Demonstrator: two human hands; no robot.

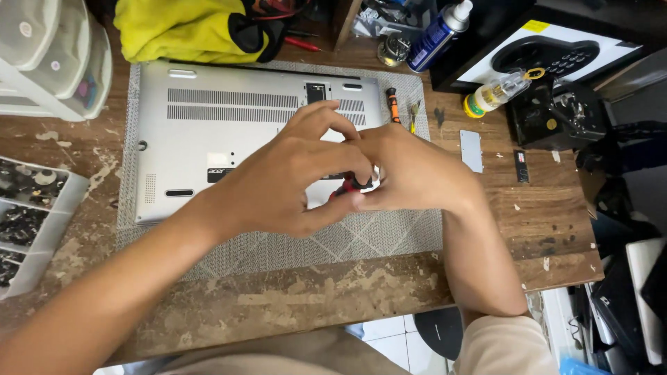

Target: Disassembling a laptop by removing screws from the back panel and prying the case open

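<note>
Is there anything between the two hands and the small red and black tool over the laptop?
Nothing visible. The left hand and the right hand both close directly on the red and black tool, above the silver laptop that lies bottom side up. The orange screwdriver lies apart, behind the hands.

A single head-worn camera looks steeply down from above a worn wooden workbench [333, 298], facing away from the wearer. It sits close: both forearms enter from the lower edge and meet at frame centre. The bench fills most of the frame; the wearer's knees and tiled floor show along the bottom, clutter along the top edge and right.
</note>
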